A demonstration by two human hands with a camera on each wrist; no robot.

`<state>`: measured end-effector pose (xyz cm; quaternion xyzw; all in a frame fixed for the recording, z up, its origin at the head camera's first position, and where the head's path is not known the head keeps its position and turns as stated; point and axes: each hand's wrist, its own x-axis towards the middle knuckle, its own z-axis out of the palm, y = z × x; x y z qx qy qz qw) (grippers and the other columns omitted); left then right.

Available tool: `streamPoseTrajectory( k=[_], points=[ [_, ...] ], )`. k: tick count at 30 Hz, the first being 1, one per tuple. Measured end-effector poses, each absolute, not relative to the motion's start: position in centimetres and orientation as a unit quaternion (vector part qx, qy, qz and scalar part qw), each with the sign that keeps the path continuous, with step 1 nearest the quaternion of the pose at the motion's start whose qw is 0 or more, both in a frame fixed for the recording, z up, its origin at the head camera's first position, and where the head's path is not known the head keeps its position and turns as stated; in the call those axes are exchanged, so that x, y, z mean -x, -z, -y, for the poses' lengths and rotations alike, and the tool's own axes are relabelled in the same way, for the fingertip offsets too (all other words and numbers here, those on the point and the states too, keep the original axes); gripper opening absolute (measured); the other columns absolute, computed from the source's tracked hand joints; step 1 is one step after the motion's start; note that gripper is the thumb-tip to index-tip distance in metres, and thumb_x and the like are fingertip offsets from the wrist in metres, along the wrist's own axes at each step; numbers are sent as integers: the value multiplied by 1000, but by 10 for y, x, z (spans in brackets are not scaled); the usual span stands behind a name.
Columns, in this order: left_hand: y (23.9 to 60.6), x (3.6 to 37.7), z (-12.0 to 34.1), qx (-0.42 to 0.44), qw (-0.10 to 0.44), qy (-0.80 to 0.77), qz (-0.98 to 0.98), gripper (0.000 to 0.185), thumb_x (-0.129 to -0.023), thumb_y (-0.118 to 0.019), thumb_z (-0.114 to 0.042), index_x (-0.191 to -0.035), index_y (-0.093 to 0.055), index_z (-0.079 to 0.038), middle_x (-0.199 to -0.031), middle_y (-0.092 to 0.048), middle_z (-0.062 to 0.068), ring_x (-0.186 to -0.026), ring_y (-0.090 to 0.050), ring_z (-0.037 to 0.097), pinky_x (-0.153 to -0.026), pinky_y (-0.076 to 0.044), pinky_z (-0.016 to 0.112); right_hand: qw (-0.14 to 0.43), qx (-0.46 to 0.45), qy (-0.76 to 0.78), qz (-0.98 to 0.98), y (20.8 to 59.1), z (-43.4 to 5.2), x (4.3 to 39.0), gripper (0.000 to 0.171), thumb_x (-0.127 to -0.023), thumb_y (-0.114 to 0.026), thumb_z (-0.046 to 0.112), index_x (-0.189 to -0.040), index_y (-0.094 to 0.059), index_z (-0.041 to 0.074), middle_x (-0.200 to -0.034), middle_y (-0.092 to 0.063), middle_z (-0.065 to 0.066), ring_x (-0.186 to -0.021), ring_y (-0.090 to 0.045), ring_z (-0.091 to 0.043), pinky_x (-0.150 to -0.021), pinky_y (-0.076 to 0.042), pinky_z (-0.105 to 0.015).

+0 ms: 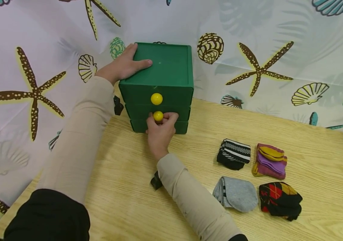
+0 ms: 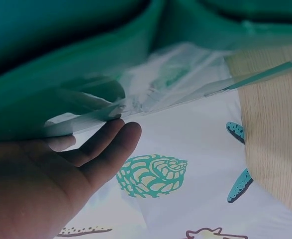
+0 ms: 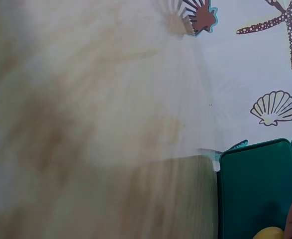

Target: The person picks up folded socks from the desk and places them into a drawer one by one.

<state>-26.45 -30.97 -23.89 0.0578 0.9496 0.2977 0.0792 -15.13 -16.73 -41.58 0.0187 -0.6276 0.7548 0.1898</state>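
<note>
Three drawers in the green drawer box (image 1: 162, 77) all sit closed, the box standing at the back of the desk (image 1: 129, 201). The left hand (image 1: 123, 65) lies flat on the box's top, fingers straight. The right hand (image 1: 160, 132) pinches the middle drawer's yellow knob (image 1: 158, 116). Four folded pairs of socks (image 1: 258, 177) wait right of the box, untouched, so nothing looks stowed yet.

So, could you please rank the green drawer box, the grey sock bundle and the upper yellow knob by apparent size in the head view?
1. green drawer box
2. grey sock bundle, nearer the camera, yet clearly smaller
3. upper yellow knob
</note>
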Motion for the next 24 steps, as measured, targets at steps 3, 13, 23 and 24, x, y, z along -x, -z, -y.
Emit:
streamPoseTrajectory(
  k=[3, 13, 23, 24],
  points=[
    [239, 264, 310, -58, 79, -298, -949, 96, -101, -41, -61, -160, 17, -12, -166, 22, 9, -151, 16, 27, -121, 0, 49, 187, -18, -759, 623, 415, 167, 152, 35, -93, -75, 17, -103, -42, 10, -74, -67, -4, -51, -62, -39, -52, -57, -34],
    [238, 262, 308, -53, 76, -304, -948, 94, -101, -42, -60, -160, 16, -14, -166, 21, 6, -151, 15, 25, -121, 0, 48, 156, -8, -797, 583, 415, 168, 154, 38, -91, -75, 12, -103, -39, 11, -78, -70, -7, -45, -59, -31, -52, -57, -35],
    [237, 260, 308, -49, 76, -306, -948, 94, -102, -42, -59, -160, 16, -14, -166, 21, 5, -151, 15, 24, -121, 0, 47, 160, -3, -798, 581, 416, 169, 153, 39, -91, -75, 15, -102, -38, 11, -74, -67, -8, -47, -59, -40, -51, -57, -37],
    [238, 260, 307, -50, 76, -305, -948, 94, -102, -42, -59, -160, 16, -14, -166, 21, 6, -152, 15, 24, -122, 0, 47, 162, 0, -797, 582, 416, 169, 153, 39, -91, -75, 15, -102, -38, 12, -73, -67, -8, -47, -59, -40, -50, -57, -37]
  ],
)
